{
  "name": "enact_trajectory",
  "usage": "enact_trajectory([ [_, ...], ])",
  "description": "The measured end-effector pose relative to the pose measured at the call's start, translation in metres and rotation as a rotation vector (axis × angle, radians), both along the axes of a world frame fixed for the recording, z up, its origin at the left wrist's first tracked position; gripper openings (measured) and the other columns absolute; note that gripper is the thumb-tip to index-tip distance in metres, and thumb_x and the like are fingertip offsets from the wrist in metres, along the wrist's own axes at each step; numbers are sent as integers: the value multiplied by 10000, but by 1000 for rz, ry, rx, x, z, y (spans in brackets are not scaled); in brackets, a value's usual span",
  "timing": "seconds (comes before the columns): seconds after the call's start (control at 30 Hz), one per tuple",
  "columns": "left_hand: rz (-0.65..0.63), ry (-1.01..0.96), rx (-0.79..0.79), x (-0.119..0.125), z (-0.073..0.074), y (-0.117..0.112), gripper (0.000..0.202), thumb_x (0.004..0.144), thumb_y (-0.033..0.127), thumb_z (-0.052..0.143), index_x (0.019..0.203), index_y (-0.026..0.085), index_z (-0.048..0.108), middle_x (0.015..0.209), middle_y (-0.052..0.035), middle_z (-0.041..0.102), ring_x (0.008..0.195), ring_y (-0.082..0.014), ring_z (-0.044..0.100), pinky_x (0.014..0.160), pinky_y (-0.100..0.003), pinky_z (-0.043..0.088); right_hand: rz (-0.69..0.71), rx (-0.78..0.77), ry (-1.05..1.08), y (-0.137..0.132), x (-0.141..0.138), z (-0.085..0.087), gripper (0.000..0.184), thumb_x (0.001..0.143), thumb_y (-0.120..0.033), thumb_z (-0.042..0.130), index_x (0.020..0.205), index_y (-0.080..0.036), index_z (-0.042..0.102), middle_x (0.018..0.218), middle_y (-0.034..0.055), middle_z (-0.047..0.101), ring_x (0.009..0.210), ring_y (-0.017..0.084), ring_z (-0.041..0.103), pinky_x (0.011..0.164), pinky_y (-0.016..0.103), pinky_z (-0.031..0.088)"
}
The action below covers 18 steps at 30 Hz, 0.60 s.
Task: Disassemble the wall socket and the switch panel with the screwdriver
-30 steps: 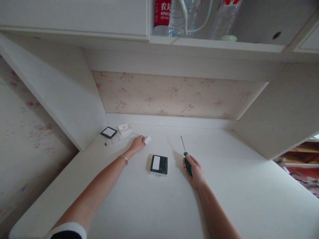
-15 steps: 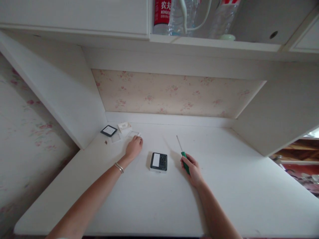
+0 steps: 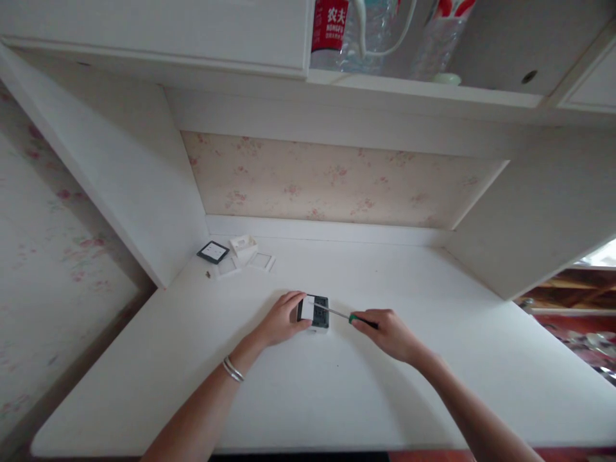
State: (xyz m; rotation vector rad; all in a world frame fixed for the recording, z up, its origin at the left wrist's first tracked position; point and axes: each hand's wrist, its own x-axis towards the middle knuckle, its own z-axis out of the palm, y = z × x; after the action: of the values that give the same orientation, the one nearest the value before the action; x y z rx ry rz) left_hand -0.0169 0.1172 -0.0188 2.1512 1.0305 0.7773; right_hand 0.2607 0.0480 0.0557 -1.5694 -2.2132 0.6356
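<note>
A dark wall socket module point(image 3: 318, 312) with a white panel lies on the white desk point(image 3: 337, 385), near its middle. My left hand point(image 3: 282, 318) grips the module's left edge, fingers curled round it. My right hand point(image 3: 389, 330) is closed on a green-handled screwdriver point(image 3: 359, 317). Its metal shaft points left and its tip lies over the module's top face.
Several small parts sit at the desk's back left corner: a dark framed plate point(image 3: 212, 251), a white block point(image 3: 243, 244) and white frames point(image 3: 261, 260). A tiny screw point(image 3: 208, 274) lies nearby. Bottles point(image 3: 332, 32) stand on the overhead shelf. Side panels close in both ends.
My left hand left the small parts at the back left and came to the socket module. My right hand swung the screwdriver from upright to pointing left at the module.
</note>
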Motion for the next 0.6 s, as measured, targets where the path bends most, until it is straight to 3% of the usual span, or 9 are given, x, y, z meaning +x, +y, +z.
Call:
enact_trajectory([
  [0.1, -12, -20, -10, 0, 1, 1, 609, 783, 374, 640, 1338, 229, 434, 1362, -78, 425, 1270, -246, 368, 1101, -384, 274, 23, 22, -222, 1, 1, 20, 367, 934, -414, 370, 877, -244, 690, 722, 26, 659, 680, 163, 581, 632, 253, 374],
  [0.2, -27, -34, -42, -1, 2, -1, 612, 778, 348, 641, 1342, 240, 432, 1355, -72, 418, 1266, -243, 369, 1100, -376, 276, 41, 36, -358, 5, -2, 30, 353, 932, -414, 373, 920, -264, 693, 770, 36, 679, 718, 175, 597, 642, 257, 368],
  [0.6, -20, -57, -98, -4, -3, 2, 666, 741, 318, 670, 1353, 239, 419, 1331, -81, 394, 1251, -248, 380, 1085, -371, 304, 165, 131, -557, 19, -16, 51, 306, 925, -390, 404, 859, -271, 678, 771, 21, 676, 710, 183, 600, 568, 278, 285],
])
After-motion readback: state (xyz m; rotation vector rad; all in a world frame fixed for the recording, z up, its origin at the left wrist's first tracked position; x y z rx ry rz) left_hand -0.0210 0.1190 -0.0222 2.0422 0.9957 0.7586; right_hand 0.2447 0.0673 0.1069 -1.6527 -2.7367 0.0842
